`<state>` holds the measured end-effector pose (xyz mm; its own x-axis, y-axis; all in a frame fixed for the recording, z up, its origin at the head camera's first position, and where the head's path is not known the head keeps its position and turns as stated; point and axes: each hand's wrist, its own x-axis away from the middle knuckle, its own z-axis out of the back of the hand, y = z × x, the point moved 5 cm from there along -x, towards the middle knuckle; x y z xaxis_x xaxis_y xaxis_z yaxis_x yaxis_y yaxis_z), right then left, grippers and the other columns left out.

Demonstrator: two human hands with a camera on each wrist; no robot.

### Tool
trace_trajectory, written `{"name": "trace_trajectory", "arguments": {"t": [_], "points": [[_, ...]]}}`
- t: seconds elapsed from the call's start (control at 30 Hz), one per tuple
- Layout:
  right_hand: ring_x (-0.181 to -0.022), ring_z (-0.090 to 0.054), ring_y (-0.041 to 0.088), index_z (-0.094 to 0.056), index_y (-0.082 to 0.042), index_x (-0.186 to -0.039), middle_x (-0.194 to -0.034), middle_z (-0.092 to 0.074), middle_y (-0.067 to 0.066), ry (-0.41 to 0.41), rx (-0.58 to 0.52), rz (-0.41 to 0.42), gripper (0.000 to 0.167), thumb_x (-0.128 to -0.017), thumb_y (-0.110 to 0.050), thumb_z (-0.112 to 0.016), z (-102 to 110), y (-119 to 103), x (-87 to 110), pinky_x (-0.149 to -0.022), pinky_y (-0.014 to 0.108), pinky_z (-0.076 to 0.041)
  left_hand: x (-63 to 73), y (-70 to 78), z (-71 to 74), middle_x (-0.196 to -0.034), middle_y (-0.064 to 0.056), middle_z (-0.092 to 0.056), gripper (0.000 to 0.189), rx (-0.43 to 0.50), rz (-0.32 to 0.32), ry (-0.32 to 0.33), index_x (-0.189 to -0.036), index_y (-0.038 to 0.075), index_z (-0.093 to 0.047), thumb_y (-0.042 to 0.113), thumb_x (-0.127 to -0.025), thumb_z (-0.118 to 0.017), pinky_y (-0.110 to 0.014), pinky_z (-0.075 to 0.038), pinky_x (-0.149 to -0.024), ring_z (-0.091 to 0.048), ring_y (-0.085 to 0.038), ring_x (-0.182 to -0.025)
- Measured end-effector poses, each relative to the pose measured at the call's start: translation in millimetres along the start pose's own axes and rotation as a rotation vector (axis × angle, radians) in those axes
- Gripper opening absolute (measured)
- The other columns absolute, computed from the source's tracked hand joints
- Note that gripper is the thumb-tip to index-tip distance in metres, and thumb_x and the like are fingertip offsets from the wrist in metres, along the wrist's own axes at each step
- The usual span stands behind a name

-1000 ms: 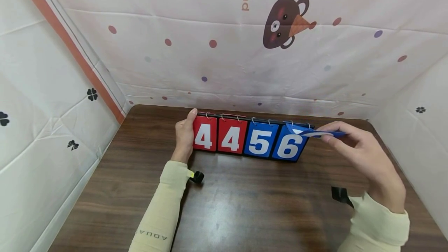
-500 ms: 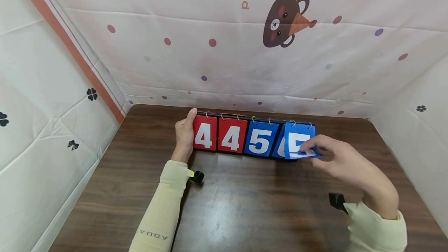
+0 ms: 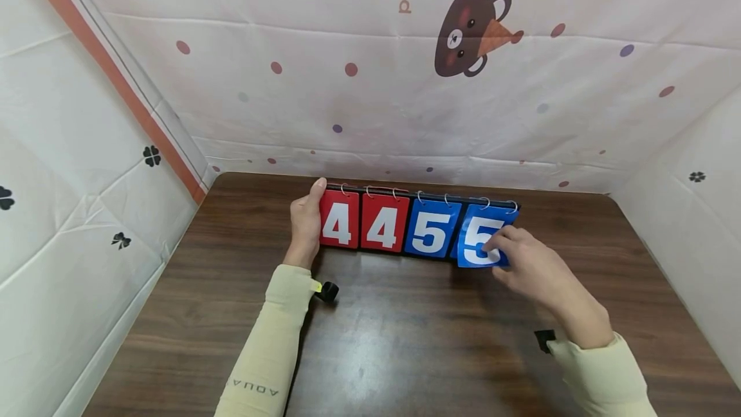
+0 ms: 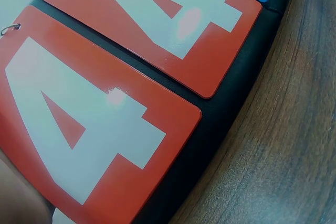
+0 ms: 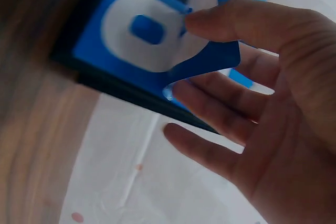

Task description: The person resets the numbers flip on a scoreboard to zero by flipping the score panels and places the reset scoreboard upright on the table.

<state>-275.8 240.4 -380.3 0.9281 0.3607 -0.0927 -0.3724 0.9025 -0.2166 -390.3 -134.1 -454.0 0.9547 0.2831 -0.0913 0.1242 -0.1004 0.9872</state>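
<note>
Well, the left hand (image 3: 304,221) holds the number board (image 3: 418,227), and the right hand (image 3: 529,266) pinches its last blue card (image 3: 473,230). The board's long side runs left to right on the bench (image 3: 370,333), numbers facing up. The right hand hides part of the 5. Two red cards (image 3: 383,227) say 4.

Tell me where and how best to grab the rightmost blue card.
I'd pinch the rightmost blue card at its lower right corner, thumb and fingers on opposite faces, coming from the right. Rings hold its top edge, but its bottom edge looks free. The other blue card sits close on its left; no card flanks its right, where the right hand reaches in.
</note>
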Motion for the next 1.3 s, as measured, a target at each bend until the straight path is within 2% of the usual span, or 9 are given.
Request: {"name": "trace_trajectory", "arguments": {"t": [0.2, 0.43, 0.73, 0.93, 1.2, 1.3], "points": [[-0.108, -0.06, 0.043, -0.074, 0.0, -0.114, -0.121, -0.062, 0.026, 0.101, 0.098, 0.073, 0.047, -0.073, -0.003, -0.096, -13, 3, 1.7, -0.091, 0.06, -0.056, 0.2, 0.0, -0.5, -0.062, -0.003, -0.058, 0.064, 0.003, -0.004, -0.003, -0.058, 0.011, -0.044, 0.055, -0.099, -0.068, -0.032, -0.047, -0.067, -0.055, -0.018, -0.068], [-0.107, -0.058, 0.045, -0.07, 0.005, -0.117, -0.119, -0.06, 0.028, 0.164, 0.15, 0.097, 0.051, -0.075, -0.009, -0.096, -23, 3, 1.6, -0.091, 0.063, -0.053, -0.1, -1.3, -2.7, -0.066, -0.001, -0.062, 0.061, 0.011, 0.007, 0.013, -0.059, 0.013, -0.047, 0.055, -0.099, -0.067, -0.032, -0.049, -0.069, -0.058, -0.017, -0.07], [-0.098, -0.056, 0.04, -0.07, 0.004, -0.118, -0.111, -0.06, 0.025, 0.227, 0.116, 0.072, 0.048, -0.079, -0.009, -0.094, -25, 8, -8.0, -0.083, 0.057, -0.055, -0.6, -1.7, -2.6, -0.067, -0.001, -0.063, 0.059, 0.03, 0.001, 0.017, -0.059, 0.015, -0.048, 0.054, -0.099, -0.067, -0.032, -0.049, -0.07, -0.059, -0.016, -0.071], [-0.102, -0.055, 0.042, -0.069, 0.006, -0.121, -0.116, -0.059, 0.028, 0.218, 0.077, 0.025, 0.046, -0.083, -0.01, -0.09, -28, 13, -18.7, -0.086, 0.058, -0.054, -1.8, -3.7, -3.2, -0.071, -0.001, -0.067, 0.057, 0.053, -0.01, 0.025, -0.06, 0.016, -0.055, 0.055, -0.1, -0.065, -0.031, -0.049, -0.07, -0.061, -0.016, -0.072], [-0.106, -0.055, 0.044, -0.068, 0.006, -0.124, -0.121, -0.059, 0.03, 0.208, 0.029, -0.042, 0.042, -0.09, -0.013, -0.084, -27, 18, -32.7, -0.089, 0.061, -0.053, -7.4, -3.3, -7.5, -0.065, -0.001, -0.059, 0.058, 0.074, -0.026, 0.01, -0.059, 0.016, -0.049, 0.052, -0.102, -0.064, -0.03, -0.045, -0.064, -0.056, -0.014, -0.066], [-0.106, -0.056, 0.043, -0.069, 0.006, -0.122, -0.122, -0.06, 0.03, 0.227, 0.006, -0.083, 0.036, -0.094, -0.015, -0.08, -22, 20, -35.7, -0.087, 0.061, -0.055, -10.8, -3.5, -8.9, -0.064, -0.001, -0.057, 0.058, 0.068, -0.026, -0.002, -0.06, 0.016, -0.049, 0.052, -0.102, -0.064, -0.03, -0.045, -0.064, -0.055, -0.015, -0.066]]}}
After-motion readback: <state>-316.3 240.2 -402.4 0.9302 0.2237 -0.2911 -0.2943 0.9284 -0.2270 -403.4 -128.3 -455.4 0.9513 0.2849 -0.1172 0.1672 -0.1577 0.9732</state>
